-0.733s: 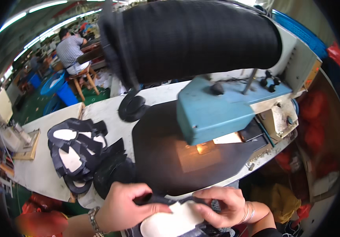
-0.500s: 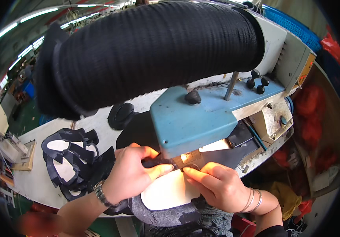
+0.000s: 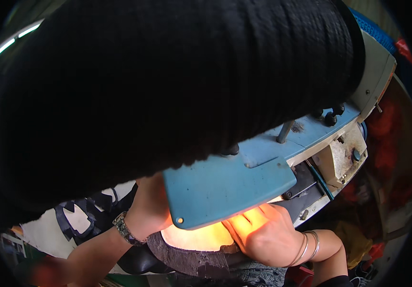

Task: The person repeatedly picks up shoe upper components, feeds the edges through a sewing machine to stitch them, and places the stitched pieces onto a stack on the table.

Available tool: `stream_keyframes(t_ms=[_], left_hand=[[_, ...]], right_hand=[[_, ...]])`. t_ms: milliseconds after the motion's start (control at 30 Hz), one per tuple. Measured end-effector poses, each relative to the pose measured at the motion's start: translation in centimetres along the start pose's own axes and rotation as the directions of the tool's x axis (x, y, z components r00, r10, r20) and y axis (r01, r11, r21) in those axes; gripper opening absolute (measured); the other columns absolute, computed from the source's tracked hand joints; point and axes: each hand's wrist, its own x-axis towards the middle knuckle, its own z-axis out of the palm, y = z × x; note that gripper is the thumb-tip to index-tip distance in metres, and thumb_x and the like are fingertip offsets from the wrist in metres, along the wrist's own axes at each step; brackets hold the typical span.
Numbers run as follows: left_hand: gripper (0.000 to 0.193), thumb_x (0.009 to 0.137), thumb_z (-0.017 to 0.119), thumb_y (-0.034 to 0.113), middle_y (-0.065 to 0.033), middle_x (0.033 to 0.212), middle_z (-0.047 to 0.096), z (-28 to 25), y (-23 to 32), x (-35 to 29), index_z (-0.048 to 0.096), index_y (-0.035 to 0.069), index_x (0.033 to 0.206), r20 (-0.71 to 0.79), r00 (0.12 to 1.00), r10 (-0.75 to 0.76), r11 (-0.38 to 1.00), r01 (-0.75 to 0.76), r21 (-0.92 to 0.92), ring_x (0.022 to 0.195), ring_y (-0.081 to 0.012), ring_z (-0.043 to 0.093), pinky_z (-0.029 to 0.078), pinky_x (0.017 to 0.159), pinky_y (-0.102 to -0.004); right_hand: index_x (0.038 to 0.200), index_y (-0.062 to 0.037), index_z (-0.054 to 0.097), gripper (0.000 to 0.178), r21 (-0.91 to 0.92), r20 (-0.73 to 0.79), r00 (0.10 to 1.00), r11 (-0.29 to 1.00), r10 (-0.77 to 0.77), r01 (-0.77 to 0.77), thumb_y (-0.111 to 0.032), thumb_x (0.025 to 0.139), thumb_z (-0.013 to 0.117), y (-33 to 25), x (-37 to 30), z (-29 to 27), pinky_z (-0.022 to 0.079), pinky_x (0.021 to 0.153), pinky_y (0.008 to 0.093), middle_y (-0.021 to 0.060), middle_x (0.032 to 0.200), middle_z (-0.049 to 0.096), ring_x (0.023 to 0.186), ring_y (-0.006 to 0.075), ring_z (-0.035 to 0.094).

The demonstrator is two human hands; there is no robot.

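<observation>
Both hands press a pale, lit piece point(image 3: 194, 237) flat on the dark pad point(image 3: 191, 258) under the blue machine head point(image 3: 225, 189). The right hand point(image 3: 263, 234) lies spread on it; the left hand point(image 3: 151, 210) is mostly hidden, so I cannot tell its grip. Best to keep the piece flat and fingertips away from the working point.

- A factory workshop, of the shoe or leather trade by the look of it.
- A blue machine point(image 3: 230, 186) with knobs point(image 3: 330, 116) and a lit work spot takes up the bench.
- A wide black ribbed hose point(image 3: 168, 81) hangs overhead.
- Black-and-white cut pieces point(image 3: 84, 217) lie stacked on the white table point(image 3: 38, 234).
</observation>
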Motion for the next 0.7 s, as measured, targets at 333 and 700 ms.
stream_keyframes(t_ms=[333, 700], left_hand=[[0.033, 0.104, 0.046, 0.021, -0.0108, 0.128, 0.061, -2.3, -2.1, -0.5, 0.055, 0.002, 0.13, 0.015, 0.943, -0.332, 0.895, 0.32, -0.311, 0.11, -0.0181, 0.062, 0.053, 0.094, -0.0343], [0.053, 0.096, 0.061, 0.031, -0.0125, 0.139, 0.051, -4.8, -0.1, -0.1, 0.046, 0.004, 0.139, 0.085, 0.994, -0.063, 0.949, 0.033, 0.314, 0.121, -0.0231, 0.056, 0.048, 0.1, -0.037]], right_hand=[[0.095, -0.0026, 0.069, 0.023, -0.006, -0.131, 0.991, 1.0, 0.025, -0.026, -0.014, 0.076, 0.073, -0.5, 0.2, 0.3, 0.053, 0.06, 0.0288, 0.0088, 0.094, 0.064, 0.08, 0.021, 0.063], [0.101, -0.0008, 0.07, 0.03, -0.002, -0.078, 0.995, 0.998, -0.055, 0.055, -0.008, 0.072, 0.068, -0.4, 0.0, 0.2, 0.054, 0.067, 0.0298, 0.0128, 0.099, 0.065, 0.086, 0.0244, 0.064]])
